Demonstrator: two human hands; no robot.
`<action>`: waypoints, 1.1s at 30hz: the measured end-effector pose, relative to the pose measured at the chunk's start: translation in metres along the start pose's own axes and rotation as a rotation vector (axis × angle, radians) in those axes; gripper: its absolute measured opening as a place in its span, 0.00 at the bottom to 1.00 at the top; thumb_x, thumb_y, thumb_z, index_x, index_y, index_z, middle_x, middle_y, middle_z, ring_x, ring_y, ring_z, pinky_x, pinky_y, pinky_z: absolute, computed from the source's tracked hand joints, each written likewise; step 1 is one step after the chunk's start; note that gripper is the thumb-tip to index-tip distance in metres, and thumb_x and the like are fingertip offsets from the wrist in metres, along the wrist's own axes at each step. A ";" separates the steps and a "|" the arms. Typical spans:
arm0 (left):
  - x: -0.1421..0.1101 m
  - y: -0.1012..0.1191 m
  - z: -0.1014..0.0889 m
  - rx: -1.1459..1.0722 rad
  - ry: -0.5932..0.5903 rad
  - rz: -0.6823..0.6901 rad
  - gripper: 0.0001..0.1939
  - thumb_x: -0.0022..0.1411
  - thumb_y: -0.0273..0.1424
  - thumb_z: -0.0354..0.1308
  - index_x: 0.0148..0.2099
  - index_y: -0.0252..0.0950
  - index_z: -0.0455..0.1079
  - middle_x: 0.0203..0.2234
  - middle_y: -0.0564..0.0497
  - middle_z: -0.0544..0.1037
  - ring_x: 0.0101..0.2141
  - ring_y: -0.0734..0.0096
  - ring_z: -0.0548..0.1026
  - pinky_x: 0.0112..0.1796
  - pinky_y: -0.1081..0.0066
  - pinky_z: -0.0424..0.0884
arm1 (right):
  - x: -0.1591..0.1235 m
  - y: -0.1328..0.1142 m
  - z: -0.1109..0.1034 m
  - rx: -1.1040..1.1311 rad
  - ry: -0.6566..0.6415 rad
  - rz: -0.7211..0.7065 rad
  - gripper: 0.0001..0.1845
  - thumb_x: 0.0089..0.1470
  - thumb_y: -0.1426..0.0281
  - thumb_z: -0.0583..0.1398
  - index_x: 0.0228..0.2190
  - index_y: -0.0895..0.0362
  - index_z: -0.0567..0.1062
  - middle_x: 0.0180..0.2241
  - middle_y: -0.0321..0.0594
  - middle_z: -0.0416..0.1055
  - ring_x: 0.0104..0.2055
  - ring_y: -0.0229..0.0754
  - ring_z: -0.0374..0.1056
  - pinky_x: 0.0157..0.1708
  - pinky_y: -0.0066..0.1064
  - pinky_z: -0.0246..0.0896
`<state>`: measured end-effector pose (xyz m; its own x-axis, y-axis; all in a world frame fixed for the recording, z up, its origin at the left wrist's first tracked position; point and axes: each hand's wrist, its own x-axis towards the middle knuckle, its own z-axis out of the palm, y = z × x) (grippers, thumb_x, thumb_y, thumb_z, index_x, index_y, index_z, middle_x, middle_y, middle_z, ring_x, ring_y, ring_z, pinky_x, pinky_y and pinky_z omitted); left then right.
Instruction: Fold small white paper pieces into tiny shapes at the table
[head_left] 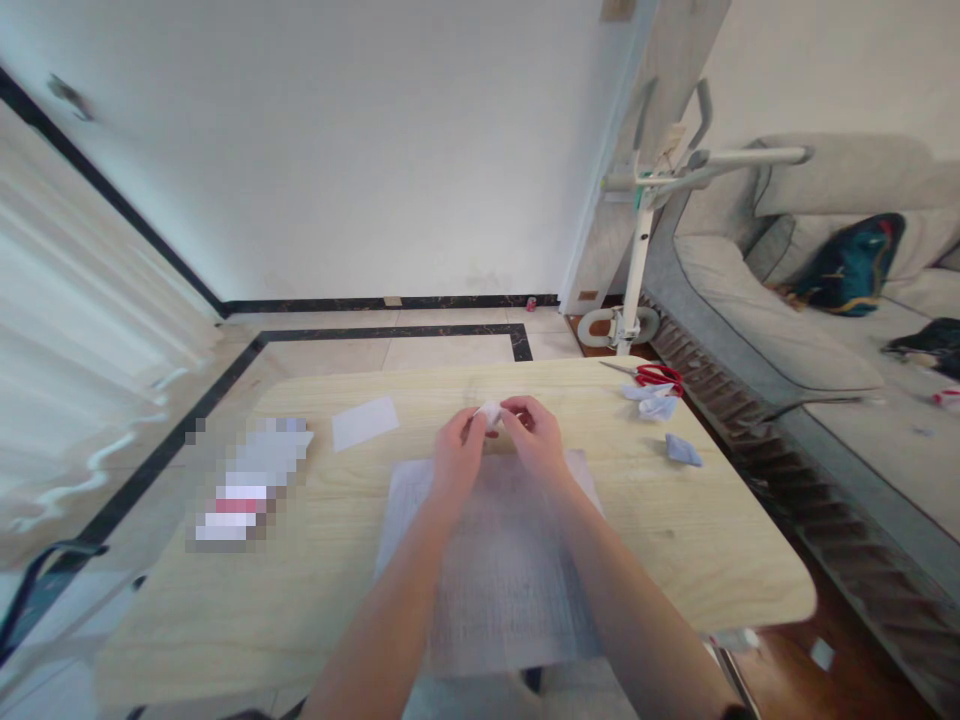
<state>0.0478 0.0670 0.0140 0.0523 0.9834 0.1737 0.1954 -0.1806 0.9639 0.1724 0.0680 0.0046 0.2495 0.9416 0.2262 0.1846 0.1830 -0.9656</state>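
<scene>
A small white crumpled piece [491,411], paper or thin cloth, is held up between both hands above the far edge of a greyish sheet [510,580]. My left hand [460,448] pinches it from the left with thumb and fingers. From the other side, my right hand [537,438] grips it with bent fingers. Parts of the piece are hidden behind the fingertips. To the left of the hands, a flat white paper [365,423] lies on the wooden table [337,590].
Red-handled scissors [658,376] lie at the table's far right, beside a crumpled pale blue-white piece [651,401] and a folded bluish piece [683,450]. A blurred-out object [255,475] lies at the left. A grey sofa [780,330] and white exercise stand [637,250] are beyond.
</scene>
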 end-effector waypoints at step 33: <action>0.005 0.001 0.000 -0.137 -0.029 -0.137 0.15 0.55 0.36 0.57 0.42 0.32 0.71 0.29 0.47 0.78 0.27 0.70 0.76 0.30 0.72 0.71 | 0.004 -0.003 -0.001 0.290 -0.083 0.214 0.09 0.43 0.65 0.62 0.25 0.57 0.74 0.17 0.32 0.64 0.18 0.32 0.55 0.18 0.26 0.48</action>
<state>0.0486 0.0718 0.0159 0.0629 0.9974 0.0351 0.0673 -0.0393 0.9970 0.1736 0.0707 0.0081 0.1735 0.9847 0.0153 -0.1433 0.0406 -0.9888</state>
